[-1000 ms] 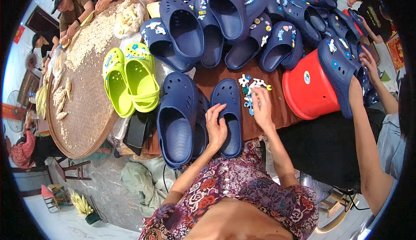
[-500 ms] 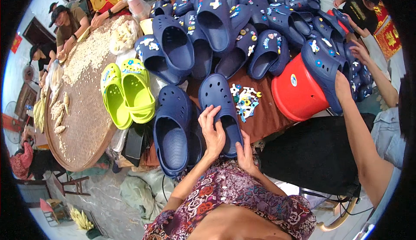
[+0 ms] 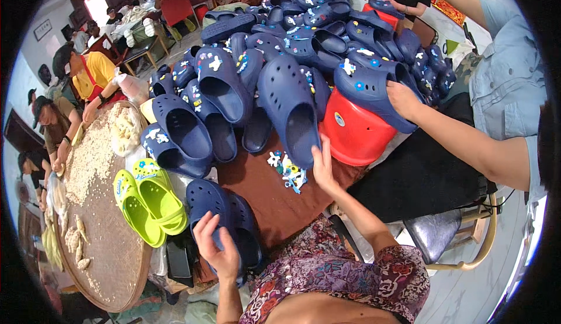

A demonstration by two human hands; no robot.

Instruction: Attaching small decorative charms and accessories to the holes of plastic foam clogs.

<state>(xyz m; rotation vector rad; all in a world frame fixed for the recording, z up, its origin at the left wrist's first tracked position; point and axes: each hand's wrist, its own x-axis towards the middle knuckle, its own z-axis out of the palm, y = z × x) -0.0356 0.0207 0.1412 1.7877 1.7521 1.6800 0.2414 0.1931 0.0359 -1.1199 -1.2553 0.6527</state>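
My right hand grips the heel end of a plain navy clog, which lies toe-away over the edge of the clog pile. My left hand is open, fingers apart, over a pair of plain navy clogs at the near edge of the brown-covered table; whether it touches them I cannot tell. Small white, blue and yellow shoe charms lie in a heap between my hands. Left of the plain pair sits a lime-green pair of clogs with charms on the toes.
Many charm-decorated navy clogs are piled at the back. A co-worker's hand is in a decorated clog against a red bucket. At left, kernels cover a round woven tray, with people beside it. A black chair back stands at right.
The clog that was between both my hands is now farther forward, by the pile, with my right hand on it. My left hand has moved left, off that clog. The view has shifted.
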